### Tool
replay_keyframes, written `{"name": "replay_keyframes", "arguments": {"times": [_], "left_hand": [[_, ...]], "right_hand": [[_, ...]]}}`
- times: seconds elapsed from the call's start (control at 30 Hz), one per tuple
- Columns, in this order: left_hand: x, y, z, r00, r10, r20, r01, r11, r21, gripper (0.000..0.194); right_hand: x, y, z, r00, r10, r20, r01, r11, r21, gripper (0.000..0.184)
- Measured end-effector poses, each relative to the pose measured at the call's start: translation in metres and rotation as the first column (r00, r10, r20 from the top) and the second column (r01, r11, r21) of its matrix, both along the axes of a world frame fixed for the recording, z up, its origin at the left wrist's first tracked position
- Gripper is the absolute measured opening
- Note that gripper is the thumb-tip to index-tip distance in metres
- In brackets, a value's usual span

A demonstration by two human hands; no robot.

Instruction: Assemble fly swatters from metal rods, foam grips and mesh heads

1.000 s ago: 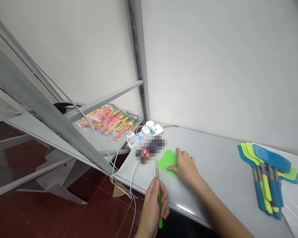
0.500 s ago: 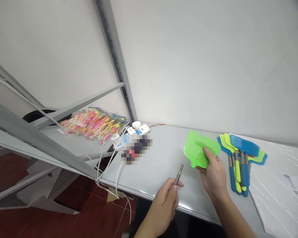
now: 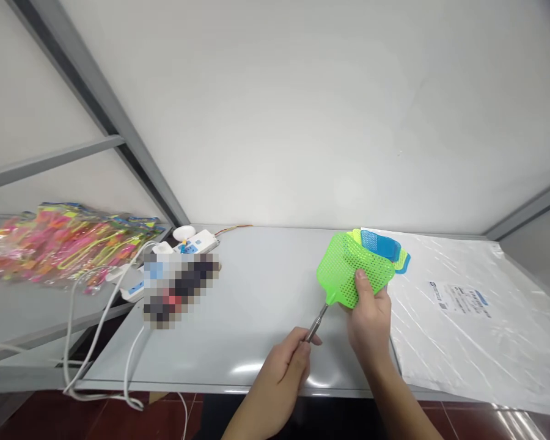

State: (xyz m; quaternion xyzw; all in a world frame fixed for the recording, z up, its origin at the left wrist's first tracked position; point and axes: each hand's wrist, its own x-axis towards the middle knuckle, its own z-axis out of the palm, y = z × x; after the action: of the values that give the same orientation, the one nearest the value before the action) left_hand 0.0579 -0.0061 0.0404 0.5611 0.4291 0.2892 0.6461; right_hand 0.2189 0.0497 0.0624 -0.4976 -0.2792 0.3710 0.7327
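Observation:
My right hand grips a bright green mesh swatter head, thumb on its face, held above the grey table. My left hand is closed around a thin metal rod whose tip meets the neck of the green head. Behind the green head lie other swatters, blue and yellow, mostly hidden by it.
A clear plastic bag with a printed label covers the table's right part. A white power strip with cables sits at back left beside a blurred object. Packs of pink and yellow toys lie on a lower shelf at left.
The view has swung to the right. My right hand lifted the green head off the table and carried it right; the rod in my left hand now meets the head's neck.

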Motion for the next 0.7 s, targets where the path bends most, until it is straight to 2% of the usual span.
{"name": "replay_keyframes", "arguments": {"times": [0.1,0.3,0.5,0.7], "left_hand": [[0.002,0.005,-0.001,1.0,-0.029,-0.008,0.029,0.999,-0.023,0.042],[0.004,0.008,-0.005,0.994,-0.058,0.09,0.066,0.994,-0.084,0.04],[-0.001,0.009,-0.007,0.989,-0.055,0.135,0.071,0.991,-0.117,0.038],[-0.008,0.016,-0.001,0.951,-0.124,0.283,0.192,0.955,-0.228,0.034]], "right_hand": [[0.005,0.001,0.0,1.0,0.021,-0.017,-0.021,1.0,-0.008,0.047],[0.006,0.002,0.004,0.994,0.034,-0.103,-0.042,0.997,-0.069,0.044],[0.001,0.003,0.006,0.996,0.034,-0.084,-0.044,0.992,-0.122,0.045],[0.001,0.003,0.008,0.995,0.059,-0.079,-0.07,0.985,-0.155,0.045]]}}
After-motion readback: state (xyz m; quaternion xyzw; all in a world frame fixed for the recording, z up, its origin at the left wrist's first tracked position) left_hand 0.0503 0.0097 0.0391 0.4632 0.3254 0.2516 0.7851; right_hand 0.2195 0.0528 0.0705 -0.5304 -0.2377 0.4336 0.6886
